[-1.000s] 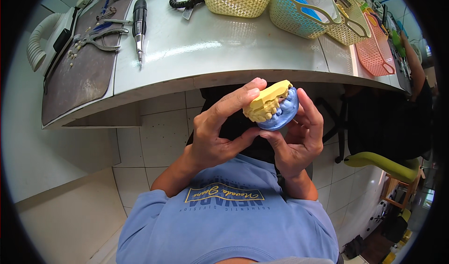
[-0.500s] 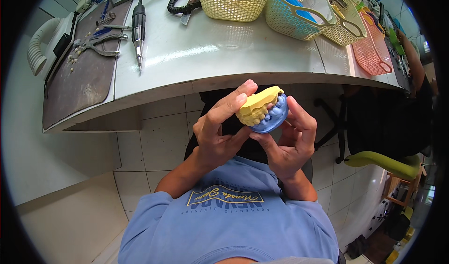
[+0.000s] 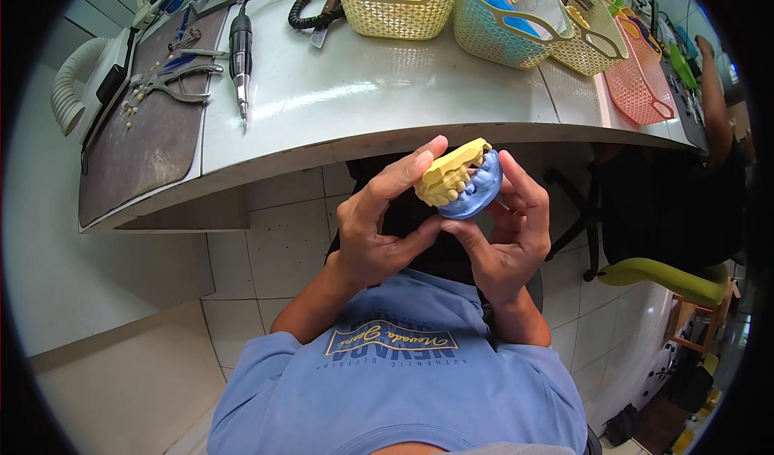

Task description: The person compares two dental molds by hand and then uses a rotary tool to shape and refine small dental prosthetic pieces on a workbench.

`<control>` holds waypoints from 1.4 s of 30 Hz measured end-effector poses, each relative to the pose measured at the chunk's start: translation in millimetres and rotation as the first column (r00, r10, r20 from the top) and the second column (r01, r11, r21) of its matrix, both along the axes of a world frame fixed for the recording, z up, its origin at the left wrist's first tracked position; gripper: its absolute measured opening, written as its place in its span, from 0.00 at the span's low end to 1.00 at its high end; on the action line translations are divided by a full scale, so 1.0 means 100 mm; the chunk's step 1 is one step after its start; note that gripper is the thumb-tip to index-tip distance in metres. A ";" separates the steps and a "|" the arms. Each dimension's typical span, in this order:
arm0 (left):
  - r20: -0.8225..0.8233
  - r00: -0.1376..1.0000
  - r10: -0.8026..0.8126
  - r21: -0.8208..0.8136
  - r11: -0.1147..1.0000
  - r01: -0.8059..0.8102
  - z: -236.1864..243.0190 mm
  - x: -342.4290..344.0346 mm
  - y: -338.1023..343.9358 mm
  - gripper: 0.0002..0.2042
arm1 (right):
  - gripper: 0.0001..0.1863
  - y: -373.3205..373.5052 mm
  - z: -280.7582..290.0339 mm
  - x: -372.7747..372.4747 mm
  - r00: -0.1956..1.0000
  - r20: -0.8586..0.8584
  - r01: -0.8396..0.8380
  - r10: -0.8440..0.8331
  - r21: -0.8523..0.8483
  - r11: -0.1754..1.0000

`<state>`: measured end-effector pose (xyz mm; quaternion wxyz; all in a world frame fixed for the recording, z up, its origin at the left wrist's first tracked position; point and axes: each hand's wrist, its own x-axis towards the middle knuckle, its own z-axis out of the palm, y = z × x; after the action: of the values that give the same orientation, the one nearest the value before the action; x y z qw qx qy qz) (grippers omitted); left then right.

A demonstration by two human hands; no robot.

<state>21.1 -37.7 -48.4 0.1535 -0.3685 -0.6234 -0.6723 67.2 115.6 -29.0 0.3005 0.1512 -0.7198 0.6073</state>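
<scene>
Both my hands grip a dental cast in front of the bench's edge, above my lap. It has a yellow plaster tooth model [image 3: 443,179] lying against a blue one [image 3: 472,193], tilted to one side with the teeth of both facing each other. My left hand [image 3: 379,221] holds it from the left, fingers along the yellow part and thumb at the bottom. My right hand [image 3: 512,233] holds it from the right, with thumb under the blue part and fingers at its side, some of them partly hidden.
On the white bench [image 3: 363,92] lie a handpiece [image 3: 240,60], pliers [image 3: 181,80] on a dark mat [image 3: 137,173], a white hose unit [image 3: 68,96], yellowish baskets [image 3: 395,16] and a pink basket [image 3: 633,84]. At right a co-worker's arm [image 3: 716,108] reaches over the bench, beside a green chair [image 3: 661,278].
My hands and the cast moved left and down, then slightly back up and right, still gripped alike. The co-worker's hand at the right has shifted upward.
</scene>
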 end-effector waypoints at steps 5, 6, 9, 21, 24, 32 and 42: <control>0.125 0.982 -0.144 0.152 0.980 0.125 -0.01 0.00 -0.03 0.20 | 0.39 0.01 0.05 0.00 0.999 0.045 -0.008 0.008 -0.005 1.000; 0.126 0.982 -0.143 0.151 0.981 0.124 -0.01 0.01 -0.02 0.20 | 0.39 0.00 0.05 0.00 0.999 0.048 -0.009 0.009 0.003 1.000; 0.201 0.968 -0.151 0.236 0.966 0.102 0.01 0.01 -0.01 0.19 | 0.39 0.00 0.04 -0.01 0.997 0.071 -0.014 0.015 -0.026 1.000; 0.205 0.973 -0.108 0.158 0.985 0.077 0.11 -0.02 -0.10 0.19 | 0.39 -0.01 0.10 -0.01 0.977 0.186 -0.059 0.106 -0.243 0.968; 0.303 0.950 -0.082 0.020 0.997 0.080 0.26 -0.03 -0.14 0.19 | 0.39 0.03 0.19 -0.03 0.966 0.225 -0.051 0.126 -0.313 0.948; 0.459 0.841 -0.287 0.228 0.953 0.201 0.36 -0.09 -0.09 0.21 | 0.34 0.08 0.33 -0.01 0.960 0.264 -0.006 0.089 -0.298 0.955; 0.262 0.961 -0.089 -0.024 0.995 0.099 0.44 -0.04 0.02 0.20 | 0.33 0.11 0.35 0.06 0.966 0.231 -0.033 0.113 -0.326 0.945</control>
<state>17.5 -35.8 -4.6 0.0312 -0.3089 -0.6324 -0.7097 72.8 126.5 6.1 0.2064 0.0507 -0.6374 0.7406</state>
